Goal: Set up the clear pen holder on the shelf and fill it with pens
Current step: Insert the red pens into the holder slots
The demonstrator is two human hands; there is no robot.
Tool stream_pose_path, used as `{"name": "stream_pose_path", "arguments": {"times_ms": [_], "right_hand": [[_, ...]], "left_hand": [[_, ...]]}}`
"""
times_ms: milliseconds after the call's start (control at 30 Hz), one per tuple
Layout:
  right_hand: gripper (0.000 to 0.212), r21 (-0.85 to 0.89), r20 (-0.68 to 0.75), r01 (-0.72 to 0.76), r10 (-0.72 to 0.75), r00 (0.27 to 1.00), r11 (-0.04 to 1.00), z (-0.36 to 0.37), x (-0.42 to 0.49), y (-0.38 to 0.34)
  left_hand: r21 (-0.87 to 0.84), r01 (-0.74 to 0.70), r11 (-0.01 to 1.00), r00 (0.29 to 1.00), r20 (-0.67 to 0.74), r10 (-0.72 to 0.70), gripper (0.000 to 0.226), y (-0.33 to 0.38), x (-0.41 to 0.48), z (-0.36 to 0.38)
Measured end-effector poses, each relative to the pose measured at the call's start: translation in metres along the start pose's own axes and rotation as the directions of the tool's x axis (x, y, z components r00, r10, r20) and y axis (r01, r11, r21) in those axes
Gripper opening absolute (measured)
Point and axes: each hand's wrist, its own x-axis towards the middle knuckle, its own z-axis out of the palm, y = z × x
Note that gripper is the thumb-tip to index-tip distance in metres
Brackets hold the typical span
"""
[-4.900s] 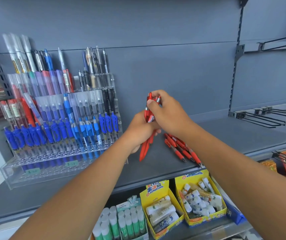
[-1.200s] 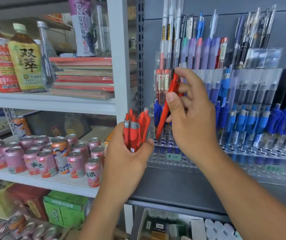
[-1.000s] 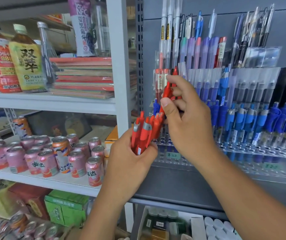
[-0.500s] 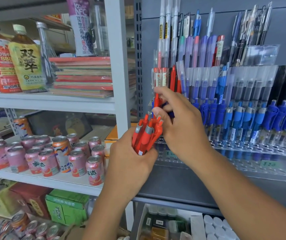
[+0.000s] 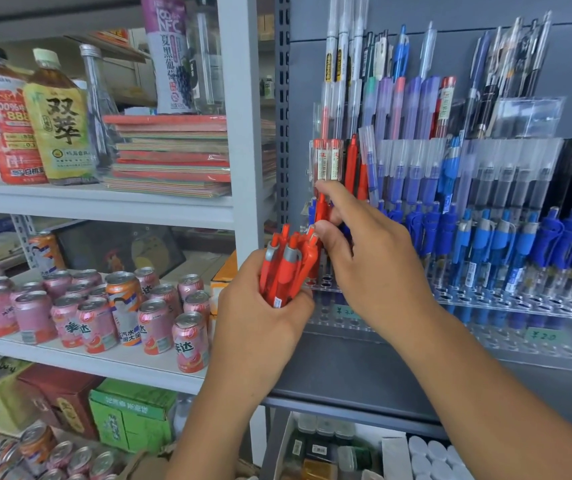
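Several clear tiers form the pen holder [image 5: 554, 355] on the grey shelf [image 5: 346, 379], crowded with upright pens [image 5: 482, 247]. Fingers of the left hand [image 5: 260, 327] clench a bundle of red pens [image 5: 286, 268]. Fingers of the right hand [image 5: 378, 271] pinch a single red pen [image 5: 322, 209] at the holder's left end.

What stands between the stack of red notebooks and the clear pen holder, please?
In the head view, two shelf uprights: a pale post beside the notebooks and a dark slotted upright next to the pen holder.
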Motion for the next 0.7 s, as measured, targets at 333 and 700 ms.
{"name": "stream_pose_path", "arguments": {"times_ms": [333,700], "right_hand": [[0.043,-0.176,0.014,0.014,-0.012,1.000,0.984,0.0029,-0.0005,-0.0044],[0.027,0.157,-0.184,0.019,0.010,0.983,0.987,0.0029,-0.0061,-0.0004]], "left_hand": [[-0.005,-0.013,1.000,1.000,-0.010,0.013,0.023,0.0006,-0.0003,0.0006],[-0.045,-0.006,0.999,0.999,-0.037,0.004,0.020,-0.0037,0.0016,0.0000]]}}
